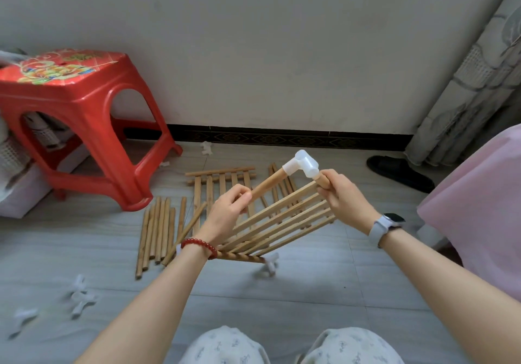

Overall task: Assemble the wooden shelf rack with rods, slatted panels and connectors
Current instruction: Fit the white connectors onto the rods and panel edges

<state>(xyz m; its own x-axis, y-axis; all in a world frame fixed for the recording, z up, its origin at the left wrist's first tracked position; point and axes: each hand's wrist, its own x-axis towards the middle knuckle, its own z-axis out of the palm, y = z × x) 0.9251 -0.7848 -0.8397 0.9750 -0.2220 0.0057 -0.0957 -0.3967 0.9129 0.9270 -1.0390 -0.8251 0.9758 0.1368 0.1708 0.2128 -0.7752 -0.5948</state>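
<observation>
A slatted wooden panel (284, 222) is tilted up off the floor, its near rail resting low with a white connector (270, 264) at its near right end. My right hand (342, 194) grips the panel's raised far rail end. My left hand (228, 211) holds a short wooden rod (266, 184) that enters a white plastic connector (303, 164) at the panel's upper corner. A second slatted panel (222, 179) lies flat on the floor behind. A bundle of loose rods (158, 231) lies to the left.
A red plastic stool (81, 104) stands at the left by the wall. Several white connectors (80, 298) lie scattered at the lower left, others (207, 147) near the baseboard. A black slipper (400, 172) and pink bedding (479, 194) are at the right.
</observation>
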